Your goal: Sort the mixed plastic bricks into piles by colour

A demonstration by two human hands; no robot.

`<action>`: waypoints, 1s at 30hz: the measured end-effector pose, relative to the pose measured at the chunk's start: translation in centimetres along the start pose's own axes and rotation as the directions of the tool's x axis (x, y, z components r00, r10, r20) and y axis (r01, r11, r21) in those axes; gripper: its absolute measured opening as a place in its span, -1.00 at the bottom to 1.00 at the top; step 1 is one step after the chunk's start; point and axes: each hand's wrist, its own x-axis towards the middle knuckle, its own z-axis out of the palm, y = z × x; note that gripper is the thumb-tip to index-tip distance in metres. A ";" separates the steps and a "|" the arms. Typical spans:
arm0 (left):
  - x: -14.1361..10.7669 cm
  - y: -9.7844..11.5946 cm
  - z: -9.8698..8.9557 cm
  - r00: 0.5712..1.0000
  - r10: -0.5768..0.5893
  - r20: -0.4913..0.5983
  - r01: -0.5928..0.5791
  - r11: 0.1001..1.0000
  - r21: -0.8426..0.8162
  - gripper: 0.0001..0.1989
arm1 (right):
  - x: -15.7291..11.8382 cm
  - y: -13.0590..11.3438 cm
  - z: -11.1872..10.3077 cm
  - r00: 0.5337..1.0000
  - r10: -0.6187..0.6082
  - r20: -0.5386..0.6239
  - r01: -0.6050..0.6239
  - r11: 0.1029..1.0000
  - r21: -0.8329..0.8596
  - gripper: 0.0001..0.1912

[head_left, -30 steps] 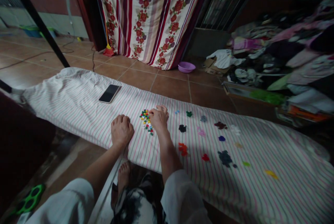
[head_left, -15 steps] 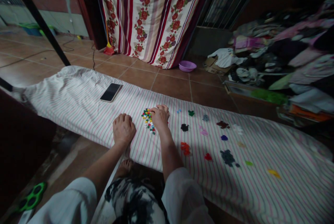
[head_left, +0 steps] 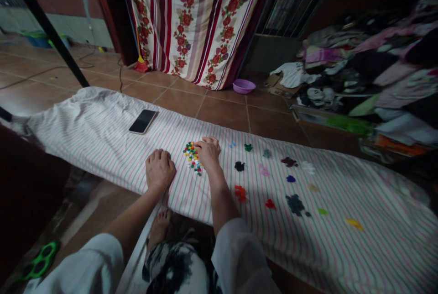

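Observation:
On a striped cloth (head_left: pixel 112 152) lies a heap of small mixed-colour pieces (head_left: pixel 193 157). My right hand (head_left: pixel 208 151) rests over the heap's right edge, fingers bent and pressed together; whatever they grip is too small to make out. My left hand (head_left: pixel 159 168) lies on the cloth left of the heap, its fingers curled under and their tips hidden. Right of my right hand are small single-colour groups, among them black (head_left: pixel 239 166), orange (head_left: pixel 240 193), red (head_left: pixel 270 204), dark grey (head_left: pixel 294 205) and yellow pieces (head_left: pixel 355 224).
A phone (head_left: pixel 143 122) lies on the cloth at the left. Beyond the cloth's far edge are a purple basin (head_left: pixel 244 86), a floral curtain (head_left: pixel 201 24) and a pile of clothes (head_left: pixel 369 65). A dark pole (head_left: pixel 51 29) stands at the left.
The whole view has shifted slightly, so things appear a little further left. Both hands keep nearly the same places on the cloth.

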 end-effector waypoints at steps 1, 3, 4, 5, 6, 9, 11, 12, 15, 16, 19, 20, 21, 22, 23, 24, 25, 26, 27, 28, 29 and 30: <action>0.0 0.0 0.0 1.000 0.001 0.000 -0.001 1.000 0.002 -0.82 | 0.0 0.0 -0.1 1.000 0.000 -0.001 0.000 1.000 0.003 -0.83; 0.0 0.0 0.0 1.000 0.006 -0.002 -0.006 1.000 0.005 -0.82 | 0.0 0.0 -0.3 1.000 -0.011 -0.002 0.011 1.000 0.008 -0.84; 0.0 0.0 0.0 1.000 0.006 -0.004 -0.006 1.000 0.006 -0.83 | -0.1 0.0 -0.4 1.000 -0.021 -0.002 0.021 1.000 0.010 -0.84; 0.0 0.0 0.0 1.000 0.007 -0.005 -0.007 1.000 0.006 -0.83 | -0.1 -0.1 -0.5 1.000 -0.030 -0.001 0.030 0.999 0.011 -0.84; 0.0 0.0 0.0 1.000 0.008 -0.006 -0.007 1.000 0.006 -0.83 | -0.2 -0.1 -0.6 0.999 -0.038 0.000 0.038 0.999 0.013 -0.83; 0.0 0.0 -0.1 1.000 0.010 -0.009 -0.010 1.000 0.009 -0.83 | -0.3 -0.3 -0.6 0.999 -0.052 0.010 0.052 0.999 0.008 -0.83; 0.0 0.0 -0.1 1.000 0.012 -0.013 -0.012 1.000 0.016 -0.83 | -0.3 -0.3 -0.6 0.998 -0.057 0.017 0.057 0.998 -0.001 -0.83; 0.0 0.0 -0.1 1.000 0.012 -0.015 -0.012 1.000 0.021 -0.83 | -0.3 -0.3 -0.5 0.998 -0.056 0.020 0.056 0.998 -0.008 -0.83; 0.0 0.0 -0.1 1.000 0.017 -0.018 -0.017 0.999 0.029 -0.84 | -0.2 -0.3 -0.2 0.998 -0.046 0.030 0.046 0.999 -0.022 -0.81; 0.0 0.0 -0.1 1.000 0.018 -0.019 -0.017 0.999 0.030 -0.84 | -0.1 -0.2 0.0 0.999 -0.044 0.032 0.045 0.999 -0.024 -0.80; 0.0 0.0 0.0 1.000 0.018 -0.022 -0.017 0.999 0.035 -0.84 | 0.0 0.0 0.3 0.999 -0.048 0.018 0.049 0.999 -0.022 -0.81; 0.1 0.0 0.0 1.000 0.016 -0.024 -0.015 0.999 0.038 -0.85 | 0.1 0.0 0.5 0.999 -0.050 0.008 0.050 0.999 -0.019 -0.82; 0.1 0.0 0.0 1.000 0.016 -0.024 -0.015 0.999 0.041 -0.85 | 0.1 0.1 0.6 0.999 -0.052 -0.004 0.052 0.999 -0.014 -0.83; 0.1 0.0 0.0 1.000 0.015 -0.026 -0.014 0.999 0.044 -0.86 | 0.1 0.1 0.6 0.998 -0.054 -0.016 0.053 0.999 -0.009 -0.84; 0.1 0.0 0.0 0.999 0.014 -0.029 -0.012 0.999 0.045 -0.86 | 0.1 0.0 0.7 0.998 -0.056 -0.026 0.056 0.998 -0.003 -0.85; 0.1 0.0 0.0 0.999 0.013 -0.030 -0.012 0.999 0.046 -0.87 | 0.0 0.0 0.7 0.998 -0.060 -0.036 0.060 0.998 0.002 -0.86; 0.1 0.0 0.0 0.999 0.013 -0.031 -0.011 0.999 0.045 -0.87 | 0.0 -0.1 0.7 0.997 -0.065 -0.047 0.065 0.998 0.009 -0.87; 0.1 0.0 0.0 0.999 0.013 -0.031 -0.011 0.999 0.045 -0.87 | 0.0 -0.1 0.6 0.996 -0.070 -0.059 0.071 0.997 0.017 -0.87; 0.1 0.0 0.0 0.999 0.013 -0.031 -0.011 0.999 0.046 -0.87 | 0.0 -0.2 0.5 0.995 -0.076 -0.072 0.078 0.997 0.027 -0.88; 0.1 0.0 0.0 0.999 0.013 -0.032 -0.012 0.999 0.047 -0.87 | 0.0 -0.2 0.3 0.993 -0.084 -0.084 0.087 0.995 0.039 -0.88; 0.0 0.0 0.0 0.999 0.014 -0.032 -0.013 0.999 0.047 -0.87 | 0.0 -0.3 0.1 0.991 -0.090 -0.096 0.095 0.994 0.052 -0.89; 0.0 0.0 0.1 0.999 0.015 -0.033 -0.013 0.999 0.047 -0.86 | -0.1 -0.3 -0.2 0.990 -0.092 -0.105 0.100 0.993 0.066 -0.89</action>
